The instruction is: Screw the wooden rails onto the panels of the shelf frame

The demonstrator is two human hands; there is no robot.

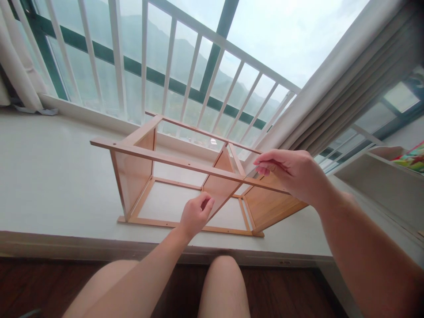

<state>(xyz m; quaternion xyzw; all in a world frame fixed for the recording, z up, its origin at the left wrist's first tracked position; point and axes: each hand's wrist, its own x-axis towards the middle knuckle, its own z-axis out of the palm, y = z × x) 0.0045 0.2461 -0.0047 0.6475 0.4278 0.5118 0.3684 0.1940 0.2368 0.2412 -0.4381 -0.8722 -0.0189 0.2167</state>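
Observation:
A wooden shelf frame [159, 155] lies on its side on the white ledge, with a side rail uppermost and several panels standing between its two sides. My right hand [281, 170] is above the upper rail, near where the middle panel [220, 187] meets it. Thumb and fingers are pinched together, and a thin sliver shows by the fingertips, too small to name. Low inside the frame's near side, my left hand [198, 214] is curled closed beside the middle panel. What its fingers hold, if anything, is hidden.
White railing bars [190, 75] stand behind the frame, before a window. A beige curtain [318, 84] hangs at right, another curtain [20, 66] at left. At far right is a white shelf unit [380, 176]. The ledge's front edge [82, 240] is just above my knees.

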